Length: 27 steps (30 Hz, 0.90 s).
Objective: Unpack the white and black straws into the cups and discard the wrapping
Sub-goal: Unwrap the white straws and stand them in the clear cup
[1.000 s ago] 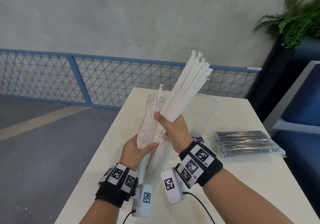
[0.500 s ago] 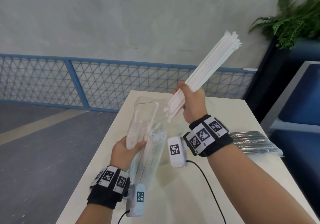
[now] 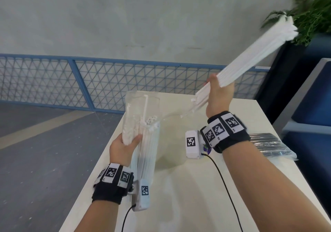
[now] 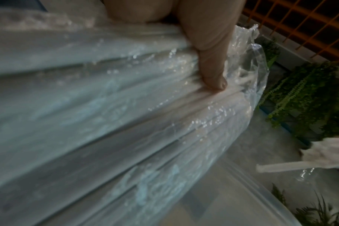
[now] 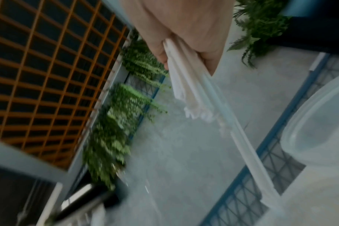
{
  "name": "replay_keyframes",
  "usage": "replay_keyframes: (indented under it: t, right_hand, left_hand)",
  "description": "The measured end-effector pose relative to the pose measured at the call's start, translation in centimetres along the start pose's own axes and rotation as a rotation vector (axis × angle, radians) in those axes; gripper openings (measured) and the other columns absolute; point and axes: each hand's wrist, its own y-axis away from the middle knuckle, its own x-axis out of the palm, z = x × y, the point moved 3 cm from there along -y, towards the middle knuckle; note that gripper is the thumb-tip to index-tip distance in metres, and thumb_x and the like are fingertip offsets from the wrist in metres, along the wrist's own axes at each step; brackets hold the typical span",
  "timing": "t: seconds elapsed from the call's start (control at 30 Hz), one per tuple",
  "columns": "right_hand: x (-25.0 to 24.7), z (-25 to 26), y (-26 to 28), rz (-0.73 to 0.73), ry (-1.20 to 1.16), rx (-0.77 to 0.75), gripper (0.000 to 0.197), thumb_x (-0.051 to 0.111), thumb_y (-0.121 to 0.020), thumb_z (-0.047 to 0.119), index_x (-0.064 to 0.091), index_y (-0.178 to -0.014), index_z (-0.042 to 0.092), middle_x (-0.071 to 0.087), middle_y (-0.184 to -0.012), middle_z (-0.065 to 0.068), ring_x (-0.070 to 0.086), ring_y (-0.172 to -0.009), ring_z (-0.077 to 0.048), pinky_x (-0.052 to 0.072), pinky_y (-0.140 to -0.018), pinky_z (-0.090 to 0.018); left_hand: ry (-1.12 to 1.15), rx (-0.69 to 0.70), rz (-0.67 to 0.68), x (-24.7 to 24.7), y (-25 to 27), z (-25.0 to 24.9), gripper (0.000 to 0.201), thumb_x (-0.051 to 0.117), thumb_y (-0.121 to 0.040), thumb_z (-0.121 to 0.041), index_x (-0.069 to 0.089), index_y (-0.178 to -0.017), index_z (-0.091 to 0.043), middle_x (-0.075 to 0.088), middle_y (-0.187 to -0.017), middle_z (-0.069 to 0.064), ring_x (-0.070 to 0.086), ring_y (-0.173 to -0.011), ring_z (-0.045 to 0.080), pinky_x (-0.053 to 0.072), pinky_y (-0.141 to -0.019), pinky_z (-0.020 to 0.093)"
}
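Observation:
My right hand grips a thick bundle of white straws, raised high and tilted up to the right, clear of the bag. In the right wrist view the white straws stick out of my fist. My left hand holds the clear plastic wrapping upright at the table's left edge, with several white straws left inside. The left wrist view shows my thumb pressing the wrapping. A clear cup stands behind the bag, faint. The wrapped pack of black straws lies on the table at right.
The white table runs narrow from me toward a blue mesh fence. A potted fern and a blue seat stand at right. Wrist camera cables trail over the tabletop. The rim of a clear cup shows in the right wrist view.
My right hand has pulled the bundle of white straws out of the wrapping and swung it up and to the right. The left hand kept its hold on the bag and sank slightly.

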Motion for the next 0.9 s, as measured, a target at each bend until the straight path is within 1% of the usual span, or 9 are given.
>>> replay_keyframes:
  t: [0.1,0.17,0.33,0.47,0.6,0.67,0.73,0.83,0.9]
  right_hand:
    - [0.6,-2.4,1.6,0.149,0.153,0.031,0.029,0.063,-0.086,0.015,0.051,-0.110,0.006,0.057,-0.086,0.005,0.056,-0.087,-0.016,0.046,-0.080,-0.029]
    - [0.5,-4.9,3.0,0.214,0.210,0.057,0.036,0.066,-0.085,0.018,0.052,-0.116,0.006,0.060,-0.097,0.001,0.056,-0.094,-0.017,0.044,-0.081,-0.028]
    - [-0.4,-9.1,5.0,0.285,0.368,0.125,0.041,0.068,-0.083,0.020,0.052,-0.119,0.008,0.059,-0.100,-0.001,0.055,-0.096,-0.020,0.047,-0.087,-0.035]
    - [-1.0,-10.1,5.0,0.299,0.441,0.144,0.037,0.067,-0.083,0.019,0.054,-0.117,0.011,0.060,-0.102,-0.001,0.056,-0.098,-0.020,0.046,-0.088,-0.031]
    - [-0.9,-10.2,4.7,0.297,0.545,0.087,0.030,0.070,-0.079,0.017,0.055,-0.105,0.010,0.060,-0.092,0.002,0.056,-0.087,-0.018,0.040,-0.079,-0.024]
    - [-1.0,-10.3,4.7,0.283,0.570,0.080,0.034,0.072,-0.077,0.016,0.054,-0.105,0.012,0.060,-0.090,0.003,0.058,-0.088,-0.020,0.041,-0.077,-0.024]
    - [-1.1,-10.2,4.8,0.254,0.543,0.067,0.045,0.076,-0.074,0.017,0.051,-0.111,0.015,0.060,-0.098,0.001,0.057,-0.092,-0.018,0.042,-0.079,-0.023]
    - [-1.1,-8.5,5.4,0.134,0.600,-0.240,0.060,0.079,-0.070,0.024,0.047,-0.120,0.014,0.048,-0.119,-0.001,0.044,-0.106,-0.010,0.033,-0.095,-0.019]
    - [-0.4,-6.4,6.7,0.155,0.591,-0.468,0.045,0.072,-0.077,0.022,0.051,-0.115,0.014,0.049,-0.116,0.000,0.046,-0.103,-0.010,0.034,-0.093,-0.015]
  left_hand:
    - [0.000,0.015,0.017,0.8,0.0,-0.7,0.017,0.072,-0.077,-0.024,0.063,-0.086,-0.013,0.064,-0.075,-0.003,0.062,-0.080,0.024,0.046,-0.074,0.032]
    - [0.009,0.019,0.012,1.1,0.1,-1.0,0.019,0.072,-0.077,-0.024,0.062,-0.088,-0.012,0.064,-0.076,-0.001,0.061,-0.080,0.024,0.044,-0.073,0.030]
    - [0.039,0.019,0.008,1.2,0.3,-1.3,0.025,0.072,-0.078,-0.020,0.063,-0.096,-0.006,0.064,-0.084,0.006,0.059,-0.080,0.020,0.041,-0.072,0.025]
    - [0.046,0.010,0.026,1.2,0.5,-1.3,0.021,0.071,-0.079,-0.019,0.061,-0.094,-0.008,0.062,-0.084,0.004,0.057,-0.080,0.018,0.039,-0.072,0.023]
    - [0.072,0.010,0.050,1.0,0.3,-1.1,0.023,0.071,-0.079,-0.018,0.062,-0.096,-0.007,0.062,-0.084,0.003,0.057,-0.077,0.015,0.040,-0.063,0.018]
    - [0.087,0.009,0.058,0.9,0.1,-1.0,0.023,0.071,-0.079,-0.018,0.062,-0.097,-0.007,0.062,-0.084,0.003,0.057,-0.077,0.016,0.041,-0.064,0.019]
    - [0.084,0.011,0.069,0.7,-0.1,-0.7,0.022,0.071,-0.078,-0.019,0.062,-0.095,-0.008,0.062,-0.081,0.001,0.057,-0.076,0.015,0.041,-0.065,0.020]
    - [0.090,0.026,0.112,0.2,-0.3,0.0,0.015,0.072,-0.077,-0.018,0.062,-0.086,-0.011,0.062,-0.073,-0.007,0.058,-0.071,0.007,0.040,-0.060,0.015]
    - [0.112,0.032,0.147,-0.2,-0.6,0.3,0.011,0.072,-0.077,-0.017,0.061,-0.077,-0.017,0.062,-0.074,-0.008,0.058,-0.072,0.002,0.040,-0.060,0.015]
